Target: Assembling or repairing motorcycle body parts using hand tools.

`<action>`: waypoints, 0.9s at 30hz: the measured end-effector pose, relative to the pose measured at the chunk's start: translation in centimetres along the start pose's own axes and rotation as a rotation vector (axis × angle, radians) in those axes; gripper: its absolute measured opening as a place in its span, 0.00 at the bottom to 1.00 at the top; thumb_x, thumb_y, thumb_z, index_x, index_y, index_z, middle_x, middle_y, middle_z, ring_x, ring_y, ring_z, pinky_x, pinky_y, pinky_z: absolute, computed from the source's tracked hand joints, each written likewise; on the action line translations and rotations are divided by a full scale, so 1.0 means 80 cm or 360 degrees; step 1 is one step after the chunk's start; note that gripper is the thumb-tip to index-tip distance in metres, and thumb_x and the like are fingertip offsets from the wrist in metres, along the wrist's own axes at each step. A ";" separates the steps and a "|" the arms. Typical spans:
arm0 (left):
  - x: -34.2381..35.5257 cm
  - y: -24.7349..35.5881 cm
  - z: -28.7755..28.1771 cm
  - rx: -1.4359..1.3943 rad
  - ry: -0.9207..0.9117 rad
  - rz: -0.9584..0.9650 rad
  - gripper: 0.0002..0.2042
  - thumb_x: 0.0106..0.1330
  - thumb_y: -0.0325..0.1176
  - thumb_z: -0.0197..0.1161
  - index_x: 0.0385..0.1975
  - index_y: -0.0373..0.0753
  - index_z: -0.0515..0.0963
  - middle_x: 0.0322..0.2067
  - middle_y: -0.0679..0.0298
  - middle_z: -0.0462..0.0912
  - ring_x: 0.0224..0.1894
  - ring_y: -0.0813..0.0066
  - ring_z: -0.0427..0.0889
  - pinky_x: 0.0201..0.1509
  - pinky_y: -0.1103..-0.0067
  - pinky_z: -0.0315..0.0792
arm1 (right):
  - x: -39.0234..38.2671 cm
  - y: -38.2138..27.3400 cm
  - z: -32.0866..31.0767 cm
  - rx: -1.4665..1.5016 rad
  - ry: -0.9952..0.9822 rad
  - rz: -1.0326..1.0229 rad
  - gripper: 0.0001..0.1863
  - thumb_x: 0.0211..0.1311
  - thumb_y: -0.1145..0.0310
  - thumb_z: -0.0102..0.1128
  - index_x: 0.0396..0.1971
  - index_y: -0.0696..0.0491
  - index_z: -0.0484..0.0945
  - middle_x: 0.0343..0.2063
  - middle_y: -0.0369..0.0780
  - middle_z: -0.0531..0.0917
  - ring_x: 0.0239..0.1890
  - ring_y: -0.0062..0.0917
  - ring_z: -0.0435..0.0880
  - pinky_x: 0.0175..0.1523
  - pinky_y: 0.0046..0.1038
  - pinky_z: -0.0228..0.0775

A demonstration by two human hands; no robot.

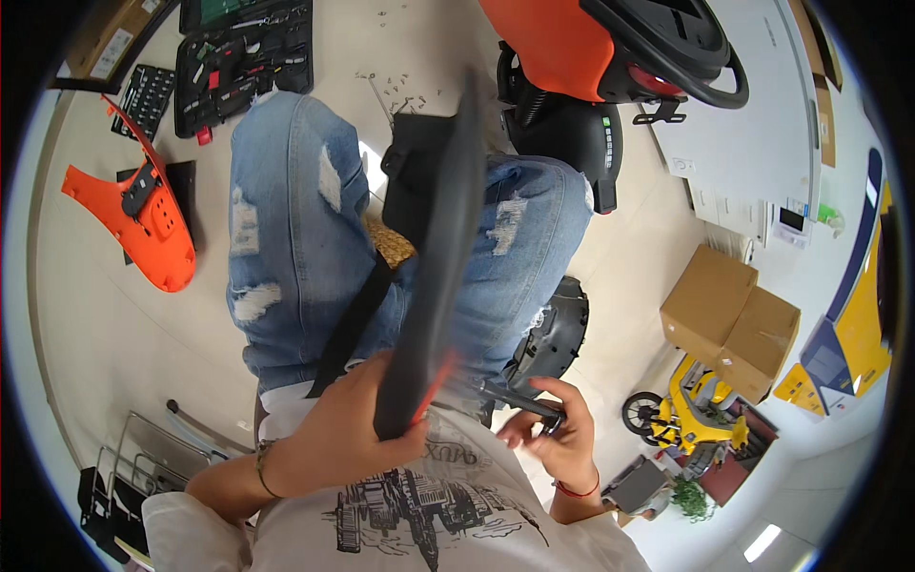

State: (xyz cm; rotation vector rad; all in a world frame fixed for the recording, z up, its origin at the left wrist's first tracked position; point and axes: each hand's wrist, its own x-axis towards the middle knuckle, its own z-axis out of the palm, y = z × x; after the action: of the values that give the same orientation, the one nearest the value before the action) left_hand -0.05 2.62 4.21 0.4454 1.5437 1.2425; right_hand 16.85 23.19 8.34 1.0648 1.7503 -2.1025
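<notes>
My left hand [334, 429] is closed around the lower end of a long, curved black plastic panel [438, 276], which stands up in front of my lap and is partly blurred. A red streak shows at its lower edge, too smeared to name. In my right hand [567, 439] is a slim dark rod-like tool [519, 398], held between thumb and fingers. The tool's inner end points toward the panel's lower part; whether it touches is unclear. Behind the panel, a wider black plastic piece [419, 167] shows between my knees.
An orange and black scooter body [572, 48] stands ahead on the right. Loose screws [405, 95] lie on the floor. To the left are an open tool case [243, 71], a bit set [148, 100] and an orange panel [157, 224]. Cardboard boxes [710, 296] and a yellow motorbike [686, 410] stand right.
</notes>
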 end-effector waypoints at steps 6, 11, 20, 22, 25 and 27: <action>0.012 -0.003 0.008 -0.0353 -0.0027 -0.0185 0.24 0.52 0.27 0.63 0.50 0.30 0.67 0.35 0.64 0.75 0.35 0.81 0.72 0.42 0.81 0.69 | 0.004 0.010 -0.011 -0.0065 -0.0245 -0.0298 0.28 0.59 0.82 0.56 0.58 0.56 0.56 0.41 0.51 0.80 0.38 0.28 0.82 0.47 0.26 0.72; 0.018 0.000 0.010 -0.0114 -0.0089 -0.0256 0.23 0.53 0.26 0.63 0.50 0.30 0.67 0.34 0.65 0.76 0.34 0.81 0.73 0.42 0.82 0.69 | 0.017 0.016 -0.024 -0.0335 -0.0115 -0.0395 0.19 0.68 0.61 0.49 0.45 0.64 0.70 0.26 0.44 0.84 0.25 0.24 0.82 0.32 0.22 0.74; 0.017 0.005 0.012 -0.0327 -0.0069 -0.0356 0.27 0.53 0.24 0.63 0.54 0.30 0.65 0.41 0.61 0.77 0.39 0.82 0.76 0.47 0.82 0.71 | 0.030 0.013 -0.026 -0.0114 0.0106 -0.0356 0.30 0.70 0.50 0.35 0.48 0.66 0.70 0.24 0.44 0.81 0.24 0.21 0.75 0.33 0.22 0.65; 0.019 0.007 0.015 -0.0330 -0.0070 -0.0349 0.27 0.52 0.24 0.63 0.55 0.30 0.65 0.41 0.61 0.77 0.39 0.82 0.76 0.47 0.82 0.71 | 0.028 0.009 -0.025 -0.0127 0.0193 -0.0478 0.25 0.70 0.58 0.35 0.51 0.66 0.67 0.25 0.46 0.81 0.25 0.23 0.77 0.38 0.23 0.66; 0.020 0.004 0.018 -0.0218 -0.0079 -0.0321 0.27 0.52 0.24 0.62 0.54 0.30 0.65 0.42 0.61 0.77 0.40 0.82 0.75 0.47 0.82 0.70 | 0.023 0.001 -0.034 -0.0096 0.0076 -0.0378 0.22 0.69 0.61 0.39 0.41 0.67 0.74 0.18 0.42 0.80 0.22 0.21 0.78 0.32 0.18 0.67; 0.022 0.007 0.016 -0.0058 -0.0044 -0.0211 0.27 0.51 0.23 0.62 0.54 0.30 0.66 0.42 0.61 0.77 0.39 0.81 0.75 0.46 0.81 0.70 | 0.024 -0.002 -0.037 -0.0057 0.0040 -0.0287 0.23 0.69 0.60 0.41 0.37 0.67 0.77 0.14 0.38 0.78 0.19 0.18 0.75 0.27 0.17 0.64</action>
State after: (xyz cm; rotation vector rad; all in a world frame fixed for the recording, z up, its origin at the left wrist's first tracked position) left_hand 0.23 4.82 3.99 0.3303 1.5003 1.1555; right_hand 16.55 26.45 7.16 0.9607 1.9556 -2.1592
